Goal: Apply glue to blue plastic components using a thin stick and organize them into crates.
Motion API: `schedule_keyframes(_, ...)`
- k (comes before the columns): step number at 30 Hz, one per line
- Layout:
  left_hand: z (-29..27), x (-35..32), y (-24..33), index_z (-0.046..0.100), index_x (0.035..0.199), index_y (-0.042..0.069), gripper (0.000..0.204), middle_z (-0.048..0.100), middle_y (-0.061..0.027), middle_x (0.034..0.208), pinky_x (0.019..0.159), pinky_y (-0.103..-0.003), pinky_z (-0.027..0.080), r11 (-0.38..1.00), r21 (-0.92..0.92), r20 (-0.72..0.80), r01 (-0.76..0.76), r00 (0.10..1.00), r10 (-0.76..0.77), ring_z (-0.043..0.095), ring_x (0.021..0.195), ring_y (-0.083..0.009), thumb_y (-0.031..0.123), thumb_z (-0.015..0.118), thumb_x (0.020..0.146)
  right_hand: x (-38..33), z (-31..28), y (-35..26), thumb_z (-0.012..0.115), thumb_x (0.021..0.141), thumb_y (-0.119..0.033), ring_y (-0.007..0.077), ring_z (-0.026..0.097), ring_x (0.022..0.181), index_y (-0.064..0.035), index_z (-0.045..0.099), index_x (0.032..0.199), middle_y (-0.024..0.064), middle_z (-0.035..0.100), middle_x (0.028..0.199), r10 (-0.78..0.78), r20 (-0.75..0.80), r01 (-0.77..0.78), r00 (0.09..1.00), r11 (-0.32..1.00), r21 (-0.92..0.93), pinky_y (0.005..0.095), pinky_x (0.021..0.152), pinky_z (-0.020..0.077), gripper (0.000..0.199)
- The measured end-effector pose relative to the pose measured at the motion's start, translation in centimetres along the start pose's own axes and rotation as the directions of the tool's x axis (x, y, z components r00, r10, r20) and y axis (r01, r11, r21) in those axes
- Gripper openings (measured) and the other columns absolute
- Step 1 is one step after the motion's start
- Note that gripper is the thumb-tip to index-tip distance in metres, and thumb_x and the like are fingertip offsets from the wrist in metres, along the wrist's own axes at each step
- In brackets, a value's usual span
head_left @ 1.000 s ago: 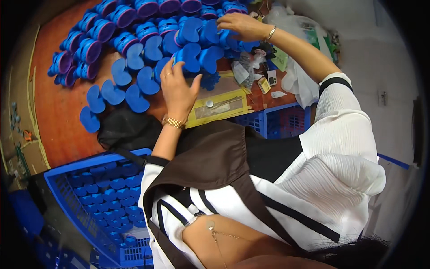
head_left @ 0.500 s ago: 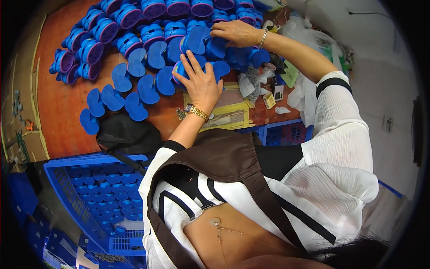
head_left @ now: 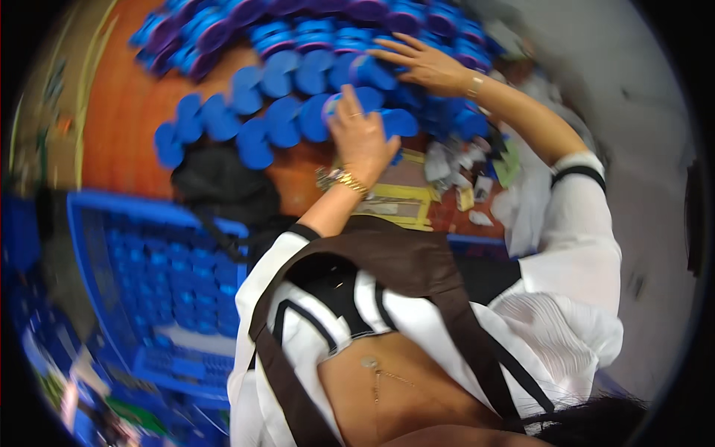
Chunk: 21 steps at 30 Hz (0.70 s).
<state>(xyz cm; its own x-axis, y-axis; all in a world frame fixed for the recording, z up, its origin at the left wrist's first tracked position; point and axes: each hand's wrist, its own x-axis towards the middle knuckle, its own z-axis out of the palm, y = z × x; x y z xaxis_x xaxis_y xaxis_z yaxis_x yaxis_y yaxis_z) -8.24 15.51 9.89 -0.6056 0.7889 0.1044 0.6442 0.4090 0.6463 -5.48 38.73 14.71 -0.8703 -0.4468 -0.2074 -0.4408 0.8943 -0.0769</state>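
Note:
My left hand (head_left: 362,141), with a gold watch (head_left: 348,180) at its wrist, lies over the near row of blue kidney-shaped pieces. Its thumb is held apart from the fingers, which touch a piece with a coloured rim (head_left: 329,109). My right hand (head_left: 433,68) reaches in from the right with fingers stretched out. Under them is a tilted blue kidney-shaped piece (head_left: 374,75) in the row behind. Other blue kidney-shaped pieces (head_left: 281,122) lie in two curved rows leading left. Motion blur hides fine detail at the fingertips.
Blue and purple round housings (head_left: 272,37) stand massed at the table's back. A black bag (head_left: 223,182) sits at the near edge, beside a blue crate (head_left: 89,253) of similar blue parts. Plastic wrapping (head_left: 521,212) and small boxes (head_left: 465,198) lie at right.
The whole view has shifted, with the table now higher and further right in it. My left fingers have drawn closer together. Both hands remain over the blue pieces.

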Motion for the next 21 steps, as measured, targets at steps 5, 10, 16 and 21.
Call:
schedule_keyframes(5, -2.1, -0.1, -1.7, 0.071, 0.080, -0.001, 0.040, 0.036, -0.0303, 0.136, 0.100, -0.057, 0.031, 0.986, -0.159, -0.006, -0.056, 0.998, 0.056, 0.036, 0.125, -0.0412, 0.030, 0.075, 0.054, -0.7, -1.0, 0.5, 0.073, 0.040, -0.006, 0.0416, 0.029, 0.135, -0.0042, 0.067, 0.080, 0.0269, 0.033, 0.142, 0.069, 0.111, -0.079, 0.991, 0.993, 0.089, 0.0481, 0.112, 0.0242, 0.041)
schedule_keyframes(10, -6.7, -4.8, -5.3, 0.071, 0.091, 0.006, 0.047, 0.034, -0.0264, 0.134, 0.105, -0.049, 0.031, 0.871, -0.462, -0.204, -0.168, 0.976, 0.080, 0.032, 0.124, -0.0443, 0.035, 0.079, 0.055, 2.2, -3.0, -1.6, 0.078, 0.038, -0.005, 0.0413, 0.033, 0.132, -0.0075, 0.068, 0.090, 0.0258, 0.032, 0.142, 0.109, 0.229, -0.134, 0.967, 0.986, 0.096, 0.0430, 0.107, 0.0317, 0.053)
schedule_keyframes(16, -17.7, -16.4, -14.4, 0.070, 0.093, 0.010, 0.047, 0.034, -0.0202, 0.135, 0.105, -0.045, 0.030, 0.867, -0.498, -0.458, 0.011, 0.845, -0.274, 0.035, 0.125, -0.0384, 0.032, 0.082, 0.053, 3.3, -3.5, -0.9, 0.081, 0.037, -0.008, 0.0420, 0.037, 0.128, -0.0056, 0.069, 0.093, 0.0245, 0.036, 0.140, 0.119, 0.204, -0.137, 0.972, 0.988, 0.075, 0.0434, 0.106, 0.0355, 0.057)
schedule_keyframes(21, -25.9, -34.1, -23.2, 0.067, 0.094, 0.002, 0.050, 0.042, -0.0214, 0.130, 0.103, -0.042, 0.033, 0.804, -0.341, -0.744, 0.487, 0.383, -0.547, 0.041, 0.122, -0.0372, 0.029, 0.084, 0.056, 11.4, -14.2, -5.8, 0.077, 0.040, 0.000, 0.0404, 0.042, 0.125, -0.0049, 0.070, 0.084, 0.0226, 0.041, 0.136, 0.022, 0.159, -0.013, 0.987, 0.998, -0.058, 0.0432, 0.102, 0.0385, 0.045)
